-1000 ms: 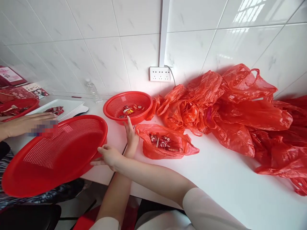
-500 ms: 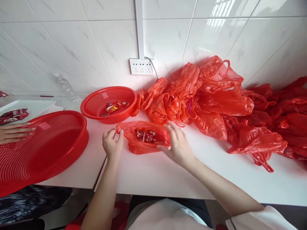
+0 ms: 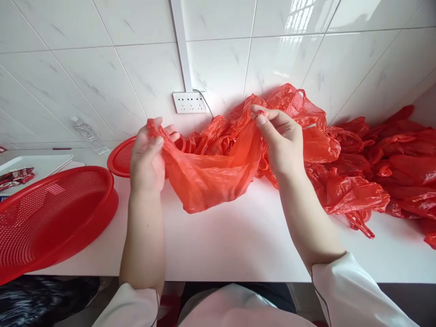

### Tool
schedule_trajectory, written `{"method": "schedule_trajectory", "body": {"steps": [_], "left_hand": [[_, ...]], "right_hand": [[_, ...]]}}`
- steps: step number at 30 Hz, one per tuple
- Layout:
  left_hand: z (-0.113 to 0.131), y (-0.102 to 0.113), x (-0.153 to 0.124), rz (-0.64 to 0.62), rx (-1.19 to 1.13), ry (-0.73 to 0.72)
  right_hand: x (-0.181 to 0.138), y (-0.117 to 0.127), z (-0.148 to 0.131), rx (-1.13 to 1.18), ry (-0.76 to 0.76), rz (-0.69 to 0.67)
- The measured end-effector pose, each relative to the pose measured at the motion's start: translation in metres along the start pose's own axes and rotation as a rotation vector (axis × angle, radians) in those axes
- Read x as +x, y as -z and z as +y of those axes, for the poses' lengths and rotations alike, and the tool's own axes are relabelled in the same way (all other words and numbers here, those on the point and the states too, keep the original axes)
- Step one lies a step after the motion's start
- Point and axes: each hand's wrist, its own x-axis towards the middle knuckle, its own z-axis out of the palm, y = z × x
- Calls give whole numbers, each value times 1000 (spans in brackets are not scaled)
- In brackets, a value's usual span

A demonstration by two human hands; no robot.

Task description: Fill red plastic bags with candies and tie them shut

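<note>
A thin red plastic bag [image 3: 214,179] hangs above the white table, stretched between my two hands. Its left handle is pinched by my left hand [image 3: 149,156], thumb against the plastic and some fingers loosely spread. My right hand [image 3: 281,138] grips the right handle between thumb and fingers, at about the same height. The bag sags in the middle, and its contents are hidden behind the red film. Behind my left hand is a small red basket [image 3: 120,156], partly covered by the hand and the bag.
A large red perforated basket [image 3: 114,195] stands at left, near a white tray [image 3: 51,161] with dark red packets [image 3: 17,177]. A clear plastic bottle [image 3: 89,136] lies by the wall. Many red bags [image 3: 350,181] are heaped at right. A socket strip [image 3: 190,102] is on the tiled wall.
Both hands have taken hold of the bag's handles and raised it off the table. The packets inside it no longer show. Another person's hand at the large basket has left the view.
</note>
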Motion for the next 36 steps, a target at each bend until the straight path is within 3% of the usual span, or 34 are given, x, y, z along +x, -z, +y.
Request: {"method": "schedule_trajectory", "body": {"steps": [2, 6, 8, 11, 16, 21, 23, 26, 28, 29, 30, 32, 34, 36], "left_hand": [[0, -13, -2, -97, -4, 85], [-11, -38, -15, -535, 37, 276], [-17, -49, -20, -654, 114, 337], [-24, -60, -22, -583, 100, 449], [-31, -58, -21, -580, 19, 524], [-37, -51, -25, -554, 45, 568], [-40, -47, -24, -521, 36, 599], [-40, -43, -20, -561, -38, 648], [-33, -41, -18, -648, -39, 625], [-28, -41, -18, -710, -1, 594], [-21, -42, -19, -780, 72, 552], [-8, -43, -25, -884, 324, 408], [0, -46, -33, -863, 628, 154], [-1, -48, -41, -766, 854, -157]], "right_hand": [[-1, -11, -4, -18, 51, -67], [-13, -28, -8, -58, 93, -337], [-17, -31, -8, -108, 151, -464], [-20, -27, 0, -162, 147, -498], [-30, -13, 29, 0, -75, -458], [-42, 1, 36, -52, -46, -221], [-46, 9, 28, -105, 2, -302], [-53, 17, 11, -226, 72, -662], [-56, 17, 3, -290, 90, -826], [-57, 17, 2, -296, 79, -823], [-58, 15, 2, -286, 52, -758], [-57, 10, 8, -225, -16, -506], [-56, 3, 20, -100, -96, -293], [-55, -5, 36, 61, -206, -282]]}}
